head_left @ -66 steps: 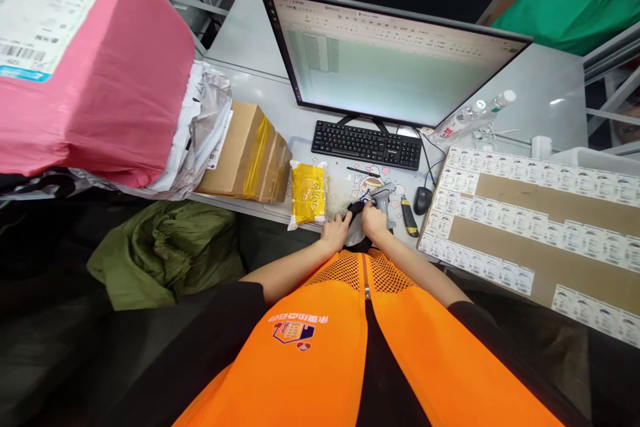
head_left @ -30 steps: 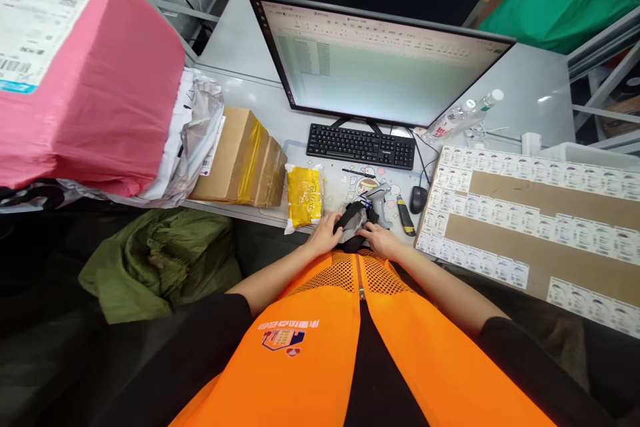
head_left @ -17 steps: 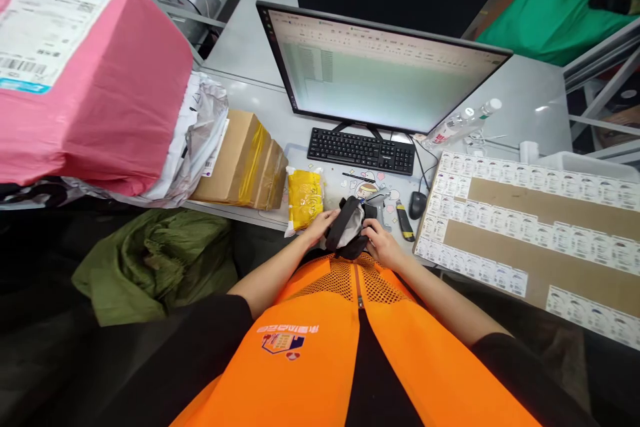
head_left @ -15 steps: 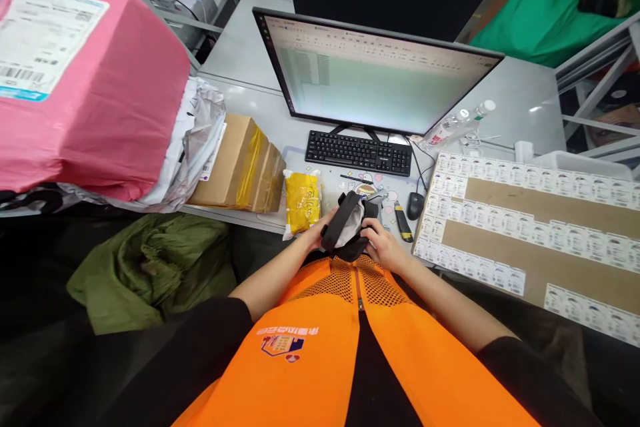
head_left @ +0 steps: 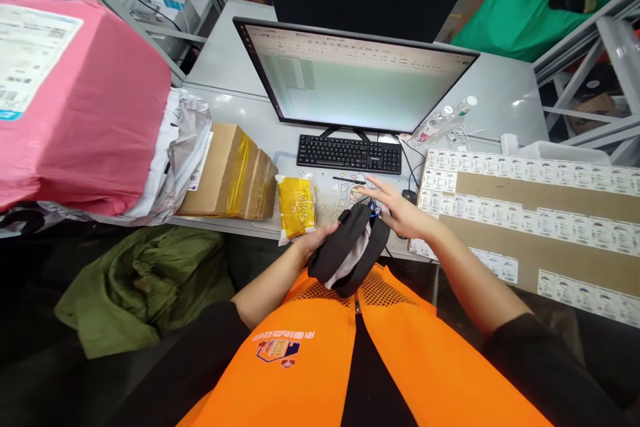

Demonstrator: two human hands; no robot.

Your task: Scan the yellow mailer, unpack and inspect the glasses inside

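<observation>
Black pouch (head_left: 336, 244) has one side in the left grip (head_left: 319, 238).

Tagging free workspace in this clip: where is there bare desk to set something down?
The grey desktop lies bare between the brown cardboard box and the black-framed monitor, and beyond the clear plastic bottles. It is crowded around the right hand: black-and-grey fabric item, black computer mouse, flat brown cardboard bearing white labels.
</observation>
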